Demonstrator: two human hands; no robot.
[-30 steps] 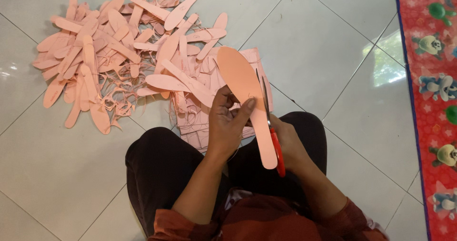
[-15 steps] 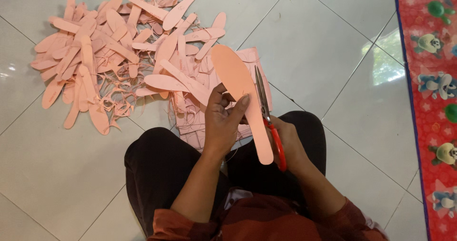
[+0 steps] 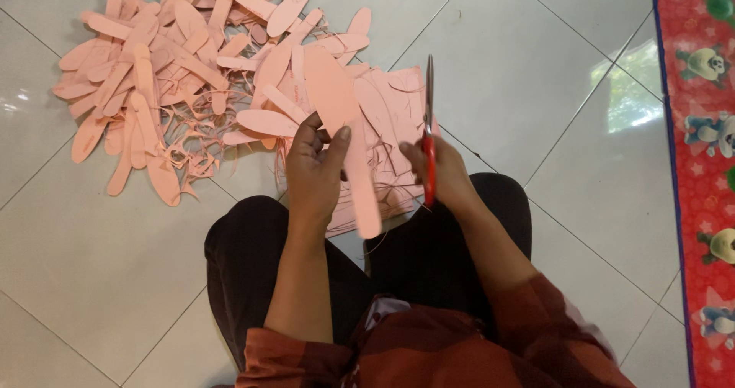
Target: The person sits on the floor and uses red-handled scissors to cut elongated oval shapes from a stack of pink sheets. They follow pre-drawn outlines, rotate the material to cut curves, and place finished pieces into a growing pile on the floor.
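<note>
Head view: your left hand (image 3: 315,175) pinched the pink insole cutout (image 3: 346,131) between thumb and fingers (image 3: 338,144), held above the uncut pink sheets (image 3: 394,104). Your right hand (image 3: 444,175) had fingers wrapped through the red-handled scissors (image 3: 429,139), blades together, pointing away, just right of the cutout. Pile of cut insoles (image 3: 164,66) lay left of the sheets on the tiled floor (image 3: 521,58).

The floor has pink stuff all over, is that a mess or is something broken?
Nothing looks broken. The pink insole-shaped cutouts lie in a loose, overlapping heap on the tiled floor, with thin curly trimmings among them. The left hand holds one cutout; the right hand holds red-handled scissors.
</note>
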